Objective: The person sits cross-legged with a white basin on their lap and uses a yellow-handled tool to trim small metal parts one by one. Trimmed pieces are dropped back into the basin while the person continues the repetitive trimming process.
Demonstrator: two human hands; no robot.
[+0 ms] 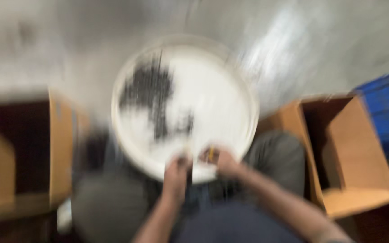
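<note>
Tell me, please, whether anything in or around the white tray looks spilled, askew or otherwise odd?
Nothing stands out, though the picture is badly blurred. The dark small pieces lie heaped inside the round white tray, none visibly over its rim. Both hands, left and right, work at its near edge. The open cardboard boxes on either side stand upright.

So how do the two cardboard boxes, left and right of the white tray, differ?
The left cardboard box is cut off by the frame edge and dark inside; the right cardboard box shows whole, its flaps folded out. The left one sits farther from the white tray than the right one. Both are brown, open-topped and blurred.
</note>
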